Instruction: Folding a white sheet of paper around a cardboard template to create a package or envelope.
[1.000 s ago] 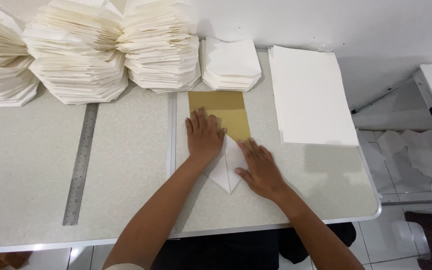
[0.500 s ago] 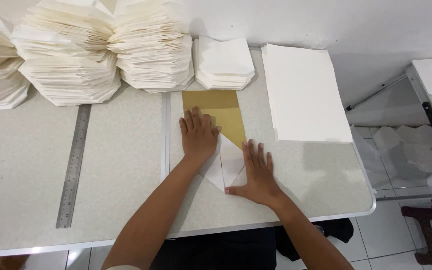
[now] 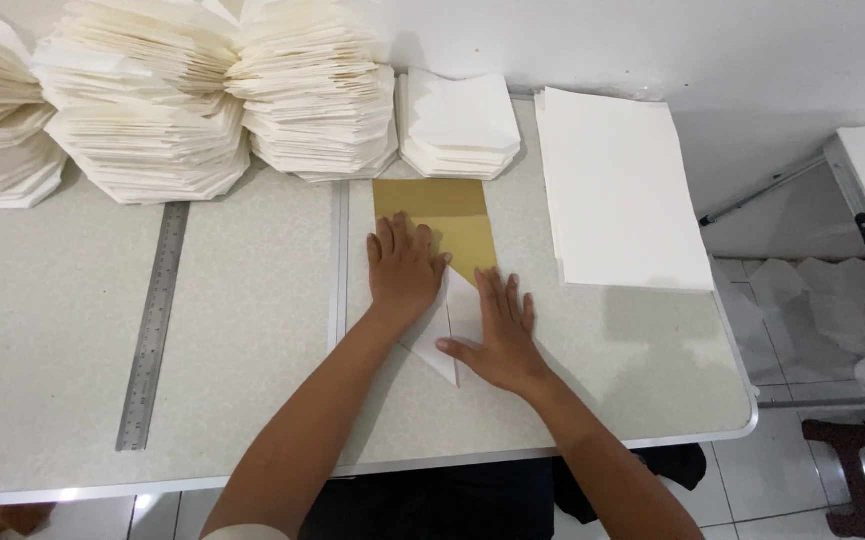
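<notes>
A gold paper sheet (image 3: 443, 210) lies flat on the table (image 3: 253, 330), its near end folded into a white point (image 3: 450, 330). My left hand (image 3: 405, 268) presses flat on the sheet where gold meets white, fingers spread. My right hand (image 3: 498, 335) lies flat on the white folded flap, just right of the left hand. Neither hand grips anything.
Tall stacks of folded cream paper (image 3: 153, 100) line the table's far edge, with a smaller white stack (image 3: 460, 125) behind the gold sheet. A pile of flat white sheets (image 3: 618, 185) lies at right. A metal ruler (image 3: 155, 320) lies at left. Paper scraps (image 3: 813, 310) cover the floor.
Both hands stay on the folded paper. My right hand has slid slightly up and left along the white flap; the view has shifted a little.
</notes>
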